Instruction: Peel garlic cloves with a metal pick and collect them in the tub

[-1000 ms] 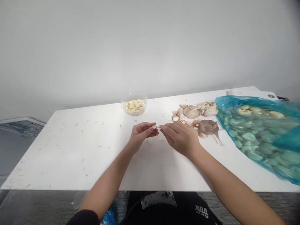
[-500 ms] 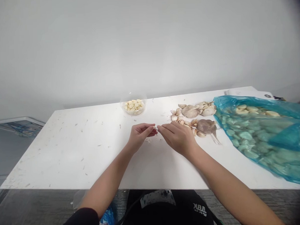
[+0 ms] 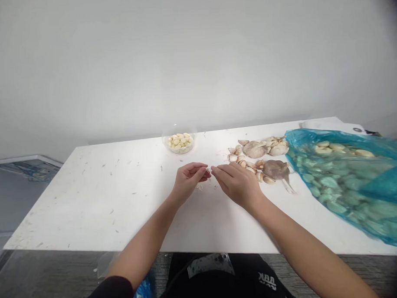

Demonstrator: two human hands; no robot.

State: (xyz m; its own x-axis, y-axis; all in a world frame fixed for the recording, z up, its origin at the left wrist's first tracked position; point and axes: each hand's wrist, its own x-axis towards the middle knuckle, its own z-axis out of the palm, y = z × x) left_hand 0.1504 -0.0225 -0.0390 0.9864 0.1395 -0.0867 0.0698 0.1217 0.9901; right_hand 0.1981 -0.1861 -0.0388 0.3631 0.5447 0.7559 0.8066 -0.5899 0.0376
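Over the middle of the white table [image 3: 99, 191], my left hand [image 3: 188, 177] is closed in a pinch on a small garlic clove [image 3: 208, 170], mostly hidden by the fingers. My right hand [image 3: 237, 180] comes in from the other side, its thumb and fingertips pinched at the same clove. Bits of peeled skin [image 3: 199, 187] lie on the table just below the fingers. Right beside my right hand are unpeeled garlic cloves [image 3: 250, 166] and a whole garlic bulb [image 3: 275, 169] with a dry stem.
A clear bowl [image 3: 180, 152] with peeled cloves stands at the back, near the wall. More bulbs [image 3: 255, 149] lie at the back right. A large blue plastic bag [image 3: 382, 186] full of cloves covers the table's right end. Skin scraps dot the left side.
The view has shifted slightly, so everything sits a little further right. Both hands keep their pinch, fingertips close together, with only small finger movement.
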